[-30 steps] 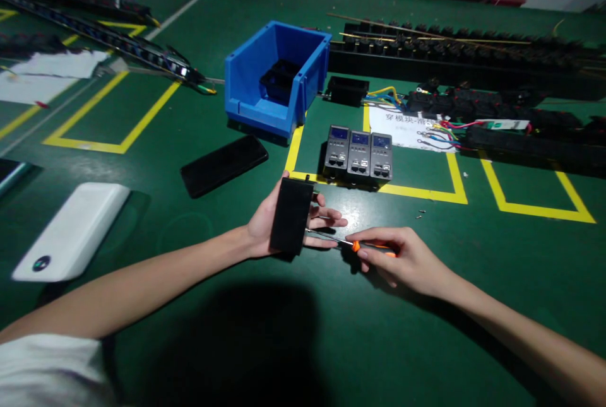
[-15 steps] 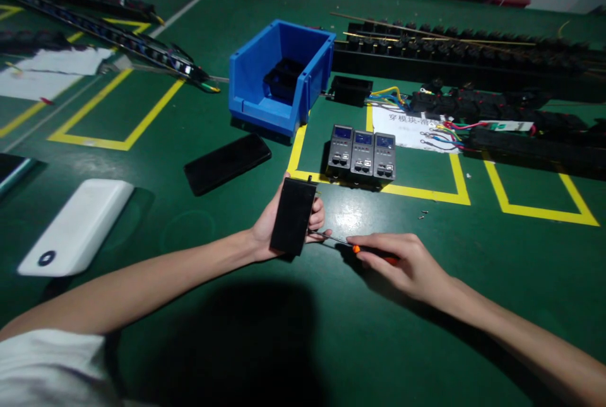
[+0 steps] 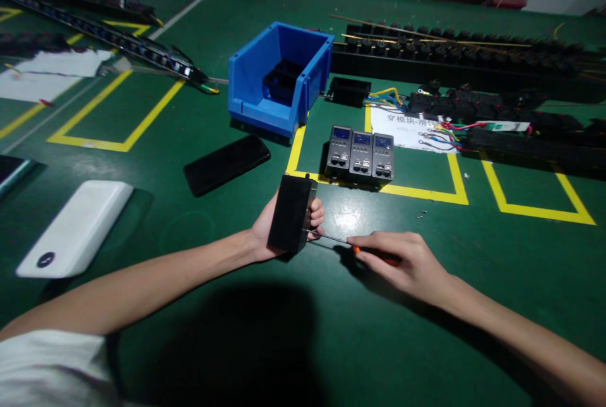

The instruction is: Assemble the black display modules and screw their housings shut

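Note:
A black box-shaped module [image 3: 290, 214] is held up off the table in my left hand [image 3: 266, 228], whose fingers wrap round its far side. My right hand [image 3: 409, 263] grips a screwdriver [image 3: 356, 248] with an orange and dark handle, most of it covered by the fingers. The thin metal shaft points left, and its tip meets the side face of the module near my left fingertips. Whether a screw sits under the tip is too small to tell. Beyond the module stand three grey modules [image 3: 361, 153] with small blue screens, side by side.
A blue bin [image 3: 279, 113] holding black parts stands behind. On the left lie a black phone [image 3: 227, 165] and a white power bank [image 3: 76, 228]. Tiny screws [image 3: 421, 213] lie to the right. Black strips with wires [image 3: 497, 104] run along the back right.
The module has turned slightly in my left hand, so more of its side face shows. The screwdriver stays against that side, and my right hand has barely moved.

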A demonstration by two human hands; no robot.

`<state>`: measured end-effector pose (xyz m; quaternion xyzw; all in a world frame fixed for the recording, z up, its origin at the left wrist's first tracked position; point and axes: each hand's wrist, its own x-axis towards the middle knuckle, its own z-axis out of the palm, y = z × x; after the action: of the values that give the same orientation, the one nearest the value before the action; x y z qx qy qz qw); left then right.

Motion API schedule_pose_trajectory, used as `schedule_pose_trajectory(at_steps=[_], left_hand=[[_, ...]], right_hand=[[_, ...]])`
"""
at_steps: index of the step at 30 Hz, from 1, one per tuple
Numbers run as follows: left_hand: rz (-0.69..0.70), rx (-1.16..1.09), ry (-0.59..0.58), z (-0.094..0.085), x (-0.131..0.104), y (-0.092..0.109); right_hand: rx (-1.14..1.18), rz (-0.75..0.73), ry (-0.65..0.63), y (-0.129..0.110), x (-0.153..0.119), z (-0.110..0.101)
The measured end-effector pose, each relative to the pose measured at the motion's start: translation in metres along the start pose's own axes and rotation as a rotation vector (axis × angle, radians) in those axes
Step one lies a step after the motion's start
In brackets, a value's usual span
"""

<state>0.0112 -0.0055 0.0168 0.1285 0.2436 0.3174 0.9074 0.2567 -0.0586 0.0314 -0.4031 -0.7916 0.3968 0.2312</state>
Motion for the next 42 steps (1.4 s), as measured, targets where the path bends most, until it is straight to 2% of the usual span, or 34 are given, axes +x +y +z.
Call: schedule_pose_trajectory(at_steps=[2,4,7,10,18,28,30,31,34,36,39,42], left_hand=[[0.024,-0.009,0.013,0.0,0.001,0.0],[0.067,-0.012,0.041,0.001,0.001,0.0],[0.111,0.026,0.056,0.0,0.001,-0.001],[0.114,0.094,0.038,-0.001,0.0,-0.003],[0.119,0.053,0.033,0.001,-0.001,-0.003],[0.132,0.066,0.026,-0.003,-0.001,-0.005],[0.128,0.058,0.016,-0.004,-0.001,-0.005],[0.128,0.055,0.011,-0.004,-0.001,-0.005],[0.124,0.061,0.006,-0.005,-0.001,-0.005],[0.12,0.076,0.007,-0.005,0.0,-0.005],[0.121,0.095,0.01,-0.004,0.0,-0.006],[0.127,0.092,0.02,-0.003,0.001,-0.005]], right_hand=[[0.377,0.284,-0.03,-0.005,0.004,-0.001],[0.738,0.505,-0.044,-0.007,0.007,-0.003],[1.054,0.677,-0.053,-0.004,0.011,-0.005],[1.106,0.719,-0.114,-0.001,0.013,-0.005],[1.025,0.657,-0.167,0.001,0.014,0.004],[0.629,0.496,-0.16,-0.006,0.009,0.001],[0.482,0.378,-0.153,-0.004,0.007,0.001],[0.382,0.275,-0.143,-0.002,0.006,0.001],[0.022,-0.15,-0.084,0.008,0.003,-0.001],[-0.186,-0.359,-0.064,0.016,0.0,-0.004],[-0.434,-0.446,-0.073,0.024,-0.004,-0.009],[-0.489,-0.459,-0.073,0.027,-0.004,-0.009]])
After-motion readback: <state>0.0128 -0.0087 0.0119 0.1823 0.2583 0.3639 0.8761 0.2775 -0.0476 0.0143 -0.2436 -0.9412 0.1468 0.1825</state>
